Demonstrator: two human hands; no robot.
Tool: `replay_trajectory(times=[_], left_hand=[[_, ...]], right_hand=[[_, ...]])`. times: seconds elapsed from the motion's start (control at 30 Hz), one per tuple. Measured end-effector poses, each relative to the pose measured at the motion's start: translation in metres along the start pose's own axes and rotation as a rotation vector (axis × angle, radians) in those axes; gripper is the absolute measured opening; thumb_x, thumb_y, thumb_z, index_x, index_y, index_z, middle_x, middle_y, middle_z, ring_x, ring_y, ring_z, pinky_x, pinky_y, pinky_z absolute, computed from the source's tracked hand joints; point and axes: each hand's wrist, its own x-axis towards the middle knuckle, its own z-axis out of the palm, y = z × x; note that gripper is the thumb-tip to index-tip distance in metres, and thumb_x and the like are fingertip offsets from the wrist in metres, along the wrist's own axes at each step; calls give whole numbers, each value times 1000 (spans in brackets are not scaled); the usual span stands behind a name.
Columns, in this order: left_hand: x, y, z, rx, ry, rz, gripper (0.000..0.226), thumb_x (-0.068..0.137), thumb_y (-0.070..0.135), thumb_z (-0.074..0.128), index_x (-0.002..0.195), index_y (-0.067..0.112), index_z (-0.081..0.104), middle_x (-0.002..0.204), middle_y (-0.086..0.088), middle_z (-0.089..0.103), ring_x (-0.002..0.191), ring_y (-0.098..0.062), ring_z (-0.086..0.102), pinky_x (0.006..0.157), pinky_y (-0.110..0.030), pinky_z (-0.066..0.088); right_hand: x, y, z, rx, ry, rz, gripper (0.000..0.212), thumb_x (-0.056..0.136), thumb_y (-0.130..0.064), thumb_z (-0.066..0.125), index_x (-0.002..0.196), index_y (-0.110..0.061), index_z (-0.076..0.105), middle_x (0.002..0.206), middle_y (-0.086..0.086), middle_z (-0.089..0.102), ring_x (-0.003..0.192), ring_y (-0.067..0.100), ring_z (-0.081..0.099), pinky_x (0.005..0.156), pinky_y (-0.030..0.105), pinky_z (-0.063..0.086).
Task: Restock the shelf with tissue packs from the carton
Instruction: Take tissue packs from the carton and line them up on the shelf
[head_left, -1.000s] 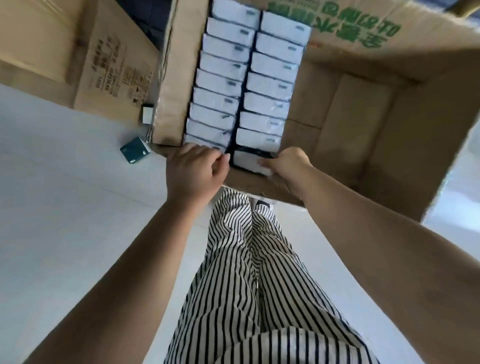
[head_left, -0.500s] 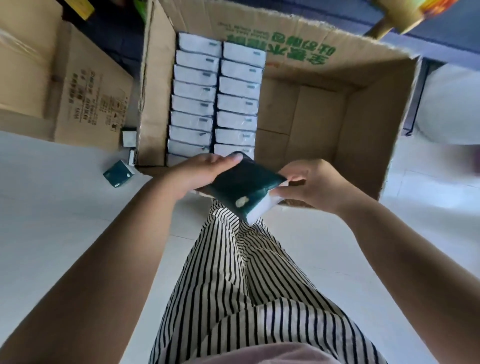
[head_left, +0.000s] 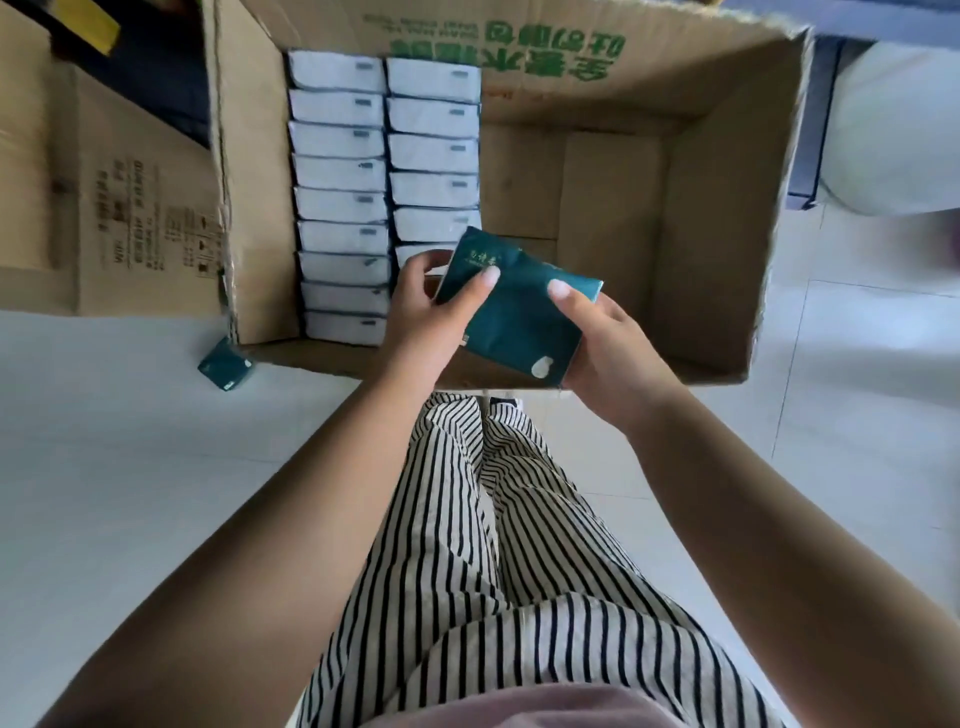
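Pale tiled floor (head_left: 130, 493), open carton (head_left: 727, 234) with unreadable green lettering, white tissue packs (head_left: 340, 202) in two rows, left hand (head_left: 431, 306) and right hand (head_left: 608, 353) both gripping dark green tissue pack (head_left: 519, 322) above carton's near edge, its gold script illegible.

The pale tiled floor (head_left: 130, 467) is occupied by an open carton (head_left: 727, 234), a closed cardboard box (head_left: 104, 208) beside it, and a small teal pack (head_left: 226, 368).

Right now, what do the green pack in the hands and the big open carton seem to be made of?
Green pack: probably thin plastic film, slightly glossy; it creases and dents under the fingers.
Open carton: brown corrugated cardboard, matte, with ragged flap edges and green printing.
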Motion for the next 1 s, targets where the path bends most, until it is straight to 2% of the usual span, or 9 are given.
replay_trajectory(times=[0.13,0.2,0.3,0.4,0.5,0.63,0.77,0.9,1.0], left_hand=[[12,-5,-1,113,-104,-51,49,80,57,59,118,27,52,115,8,54,101,-5,53,85,-26,44],[23,-7,-12,210,-99,26,31,87,49,55,106,25,57,103,10,57,89,7,52,74,-18,41],[41,-19,-29,383,-77,46,36,87,42,59,111,16,59,105,6,58,94,-5,51,75,-19,39],[54,-35,-33,717,-161,116,41,85,39,63,117,12,60,117,-3,60,107,-18,54,86,-28,40],[63,-39,-28,885,-104,235,43,85,33,65,122,13,57,127,-9,51,119,-26,45,95,-35,37],[66,-39,-21,919,3,265,39,83,24,67,118,13,54,122,-11,51,116,-30,43,92,-38,38],[68,-36,-20,937,12,276,39,83,28,67,116,11,56,116,-13,54,112,-32,46,91,-40,40],[63,-30,-22,967,-20,300,33,81,33,68,105,10,64,113,-10,55,110,-28,46,88,-34,38],[53,-14,-29,775,-53,242,25,81,29,69,96,11,63,97,3,57,97,-18,51,77,-23,35]], right_hand=[[11,-1,-4,43,209,43,36,92,-19,58,124,-4,51,121,15,62,109,28,62,85,40,55],[14,-6,-11,109,236,16,31,92,-15,56,121,-3,52,117,15,63,106,29,63,79,39,57],[19,-13,-28,70,361,-11,24,92,-18,58,114,-11,53,117,11,61,104,26,63,74,37,58],[24,-16,-46,79,438,2,23,90,-21,61,111,-15,54,120,10,60,104,25,63,84,41,55],[25,-15,-54,102,454,5,27,90,-21,61,115,-16,52,120,8,60,107,24,62,89,42,53],[27,-9,-56,72,426,-11,35,91,-22,59,123,-14,49,122,8,59,109,23,61,87,40,55],[29,-10,-55,57,441,-23,36,90,-24,61,123,-14,49,121,8,59,108,23,61,89,42,54],[25,-11,-55,105,432,-28,28,90,-22,61,116,-16,51,121,7,59,108,23,61,88,40,55],[21,-15,-56,144,411,-55,26,91,-20,59,115,-15,50,120,6,59,107,22,62,85,37,56]])
